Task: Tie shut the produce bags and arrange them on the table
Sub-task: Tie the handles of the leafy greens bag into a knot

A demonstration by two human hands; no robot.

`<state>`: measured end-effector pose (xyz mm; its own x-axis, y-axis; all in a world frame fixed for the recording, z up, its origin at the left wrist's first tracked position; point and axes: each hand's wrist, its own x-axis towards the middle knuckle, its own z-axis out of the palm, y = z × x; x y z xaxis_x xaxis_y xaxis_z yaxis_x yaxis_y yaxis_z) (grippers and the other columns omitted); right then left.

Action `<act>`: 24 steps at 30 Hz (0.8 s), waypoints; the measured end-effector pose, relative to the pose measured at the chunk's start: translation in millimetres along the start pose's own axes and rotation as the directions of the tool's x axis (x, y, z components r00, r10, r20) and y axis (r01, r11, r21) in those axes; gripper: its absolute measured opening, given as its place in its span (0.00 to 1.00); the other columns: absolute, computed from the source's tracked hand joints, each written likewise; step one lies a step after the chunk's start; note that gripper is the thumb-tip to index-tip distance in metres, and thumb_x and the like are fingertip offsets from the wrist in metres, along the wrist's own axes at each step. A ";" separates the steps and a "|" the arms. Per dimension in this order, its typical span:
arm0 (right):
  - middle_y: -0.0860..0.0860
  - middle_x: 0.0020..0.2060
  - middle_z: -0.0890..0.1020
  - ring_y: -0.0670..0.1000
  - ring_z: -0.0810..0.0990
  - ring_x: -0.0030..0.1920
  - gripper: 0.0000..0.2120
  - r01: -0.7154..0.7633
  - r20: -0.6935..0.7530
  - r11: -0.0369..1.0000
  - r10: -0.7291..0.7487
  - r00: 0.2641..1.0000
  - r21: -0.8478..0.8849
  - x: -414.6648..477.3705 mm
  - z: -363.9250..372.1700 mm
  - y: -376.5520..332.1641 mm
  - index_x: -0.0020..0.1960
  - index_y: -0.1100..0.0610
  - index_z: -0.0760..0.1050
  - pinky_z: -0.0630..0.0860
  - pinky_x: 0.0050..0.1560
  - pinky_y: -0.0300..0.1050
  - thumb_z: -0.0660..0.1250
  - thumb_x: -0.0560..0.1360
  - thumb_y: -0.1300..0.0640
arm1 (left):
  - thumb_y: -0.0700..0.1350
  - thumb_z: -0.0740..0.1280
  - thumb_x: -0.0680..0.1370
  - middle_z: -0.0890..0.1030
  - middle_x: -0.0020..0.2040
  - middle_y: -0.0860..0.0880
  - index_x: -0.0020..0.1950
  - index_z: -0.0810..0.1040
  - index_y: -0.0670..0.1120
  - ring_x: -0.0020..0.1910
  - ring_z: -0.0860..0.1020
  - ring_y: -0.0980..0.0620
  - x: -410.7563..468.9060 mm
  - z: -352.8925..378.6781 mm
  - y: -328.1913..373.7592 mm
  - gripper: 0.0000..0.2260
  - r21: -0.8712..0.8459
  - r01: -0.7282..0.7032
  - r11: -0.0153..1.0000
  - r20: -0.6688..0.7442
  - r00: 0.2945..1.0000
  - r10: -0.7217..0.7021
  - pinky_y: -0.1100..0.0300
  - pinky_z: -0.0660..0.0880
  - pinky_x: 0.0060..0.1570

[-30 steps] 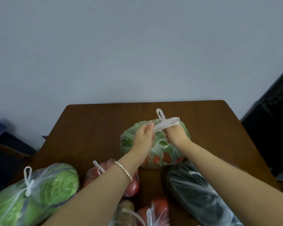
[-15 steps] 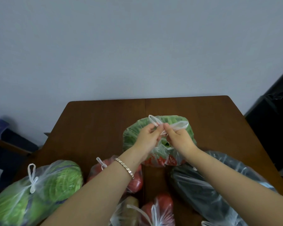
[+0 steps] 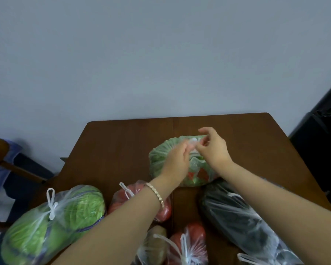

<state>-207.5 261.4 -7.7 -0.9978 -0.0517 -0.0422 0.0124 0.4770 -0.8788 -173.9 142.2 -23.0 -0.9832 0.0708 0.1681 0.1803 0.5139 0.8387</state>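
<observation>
A clear bag of green leaves and red pieces (image 3: 161,159) sits in the middle of the brown table (image 3: 113,150). My left hand (image 3: 177,161) and my right hand (image 3: 212,148) meet over its top, each pinching a white handle strip (image 3: 193,140); the strips are blurred. A tied bag of green cabbage (image 3: 65,217) lies at the near left. A tied bag of tomatoes (image 3: 122,197) lies under my left forearm. A bag of dark eggplants (image 3: 237,217) lies under my right forearm.
Two more bags lie at the near edge, one with red tomatoes (image 3: 191,243) and one with a brownish thing (image 3: 153,243). A wooden chair with blue cloth (image 3: 2,159) stands to the left. Dark furniture (image 3: 321,150) is on the right, a grey wall behind.
The handle loops that stood up above the bag have been drawn down between my fingers. My right hand's fingers have lifted and spread somewhat. Both hands stay over the bag's top.
</observation>
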 end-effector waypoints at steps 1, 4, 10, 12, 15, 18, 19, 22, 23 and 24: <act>0.48 0.31 0.73 0.44 0.70 0.30 0.00 0.058 0.027 0.996 -0.056 0.998 -0.064 2.2 -4.4 -8.8 0.44 0.55 0.73 0.67 0.32 0.35 0.64 0.74 0.59 | 0.46 0.55 0.81 0.76 0.39 0.54 0.49 0.75 0.44 0.37 0.71 0.66 7.0 -4.1 8.1 0.11 -0.040 0.006 0.999 -0.048 0.999 -0.008 0.73 0.69 0.39; 0.49 0.24 0.68 0.44 0.62 0.24 0.16 0.160 0.122 0.981 -0.147 0.982 -0.107 -0.4 -20.4 -33.5 0.32 0.64 0.70 0.61 0.26 0.35 0.59 0.75 0.56 | 0.42 0.55 0.81 0.71 0.36 0.57 0.42 0.71 0.46 0.34 0.71 0.67 18.9 -19.2 36.0 0.10 -0.153 -0.017 0.988 -0.159 0.987 -0.007 0.72 0.67 0.38; 0.59 0.35 0.82 0.51 0.77 0.35 0.14 0.251 0.251 0.955 -0.285 0.925 0.159 -39.1 -57.4 -71.4 0.50 0.52 0.75 0.73 0.41 0.47 0.66 0.69 0.68 | 0.46 0.57 0.80 0.73 0.29 0.57 0.36 0.72 0.53 0.27 0.71 0.65 -3.0 -46.0 75.4 0.13 -0.238 0.022 0.971 -0.189 0.980 -0.069 0.72 0.66 0.29; 0.59 0.35 0.82 0.55 0.79 0.38 0.17 0.224 0.335 0.924 -0.326 0.884 0.309 -56.1 -66.1 -76.4 0.48 0.53 0.75 0.75 0.43 0.49 0.65 0.70 0.73 | 0.49 0.58 0.80 0.73 0.25 0.57 0.33 0.73 0.52 0.26 0.70 0.61 -17.7 -52.2 85.0 0.15 -0.333 0.092 0.938 -0.134 0.981 -0.144 0.66 0.66 0.30; 0.54 0.40 0.84 0.46 0.82 0.40 0.18 0.250 0.394 0.895 -0.394 0.831 0.369 -82.9 -73.8 -70.5 0.49 0.57 0.80 0.79 0.46 0.38 0.66 0.68 0.76 | 0.49 0.58 0.80 0.74 0.24 0.56 0.34 0.75 0.52 0.25 0.70 0.58 -45.6 -54.4 93.5 0.15 -0.439 0.193 0.878 -0.042 0.971 -0.234 0.64 0.68 0.27; 0.52 0.42 0.85 0.39 0.82 0.40 0.16 0.231 0.370 0.918 -0.347 0.862 0.323 -110.3 -68.8 -51.4 0.52 0.59 0.79 0.77 0.46 0.32 0.70 0.67 0.72 | 0.46 0.58 0.80 0.74 0.27 0.53 0.37 0.75 0.48 0.26 0.71 0.56 -73.6 -41.4 92.3 0.13 -0.445 0.290 0.847 0.017 0.949 -0.316 0.64 0.69 0.28; 0.50 0.39 0.85 0.38 0.81 0.38 0.13 0.212 0.356 0.926 -0.321 0.878 0.311 -117.2 -64.4 -44.5 0.52 0.60 0.80 0.77 0.43 0.31 0.69 0.69 0.70 | 0.46 0.59 0.80 0.74 0.29 0.51 0.37 0.75 0.48 0.26 0.71 0.57 -80.5 -35.8 90.0 0.12 -0.437 0.328 0.838 0.027 0.936 -0.351 0.64 0.70 0.28; 0.42 0.28 0.81 0.39 0.76 0.31 0.07 0.136 0.330 0.950 -0.228 0.916 0.281 -143.2 -50.7 -16.7 0.44 0.62 0.82 0.72 0.37 0.33 0.65 0.74 0.63 | 0.44 0.59 0.80 0.75 0.28 0.51 0.39 0.75 0.47 0.24 0.73 0.58 -107.4 -13.9 80.5 0.11 -0.459 0.459 0.761 0.080 0.874 -0.479 0.65 0.69 0.25; 0.43 0.29 0.80 0.41 0.76 0.32 0.10 0.099 0.319 0.952 -0.193 0.928 0.290 -151.7 -46.9 -8.9 0.42 0.61 0.82 0.72 0.38 0.35 0.63 0.75 0.61 | 0.44 0.58 0.80 0.75 0.29 0.50 0.39 0.75 0.46 0.26 0.73 0.56 -115.0 -7.3 76.2 0.12 -0.478 0.486 0.732 0.092 0.856 -0.508 0.64 0.70 0.25; 0.45 0.31 0.80 0.42 0.76 0.35 0.12 0.056 0.303 0.947 -0.157 0.940 0.317 -160.5 -43.5 0.1 0.40 0.59 0.81 0.72 0.41 0.36 0.61 0.76 0.60 | 0.44 0.58 0.80 0.74 0.29 0.48 0.38 0.75 0.46 0.27 0.73 0.54 -123.2 -0.5 71.9 0.13 -0.503 0.508 0.699 0.102 0.839 -0.535 0.63 0.71 0.27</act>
<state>-50.2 307.9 19.6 -0.9201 -0.3891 -0.0453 -0.0237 0.1707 -0.9850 -39.8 170.0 16.8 -0.9237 -0.1287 -0.3608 -0.3593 -0.0352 0.9326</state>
